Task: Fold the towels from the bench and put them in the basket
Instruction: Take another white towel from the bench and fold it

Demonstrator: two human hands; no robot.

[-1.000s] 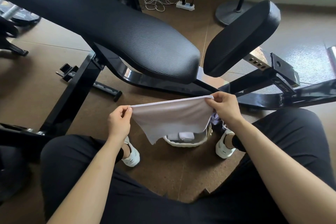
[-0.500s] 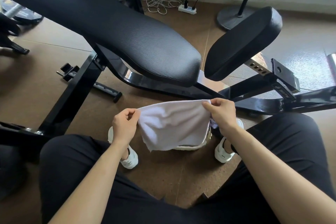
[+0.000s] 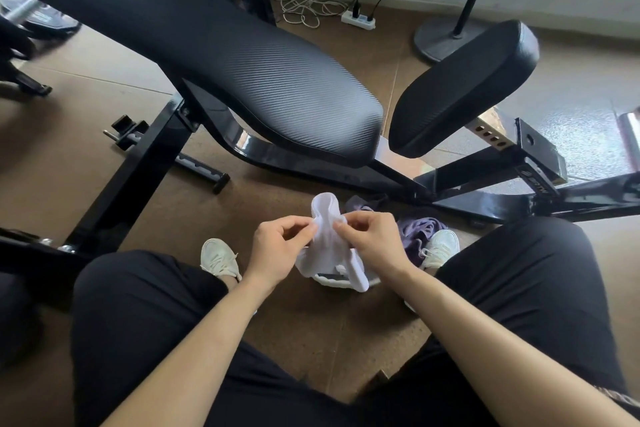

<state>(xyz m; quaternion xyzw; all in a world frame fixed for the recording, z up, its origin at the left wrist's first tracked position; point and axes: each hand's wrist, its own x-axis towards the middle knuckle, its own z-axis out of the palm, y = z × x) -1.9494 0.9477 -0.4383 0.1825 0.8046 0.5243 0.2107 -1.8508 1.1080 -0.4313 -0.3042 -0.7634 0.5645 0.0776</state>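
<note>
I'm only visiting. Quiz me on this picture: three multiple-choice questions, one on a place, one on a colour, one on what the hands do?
1. Where is the purple cloth? A on the bench pad; B on the floor by the right shoe; C in a drawer.
2. The held towel's colour? A white; B red; C green.
3. How is it held? A over one forearm; B untouched; C pinched by left hand and right hand.
B: it lies beside the shoe. A: plainly white. C: both hands' fingers pinch it.

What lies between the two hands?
In the head view, the white towel, pinched by the left hand and right hand, bunched above the basket.
</note>
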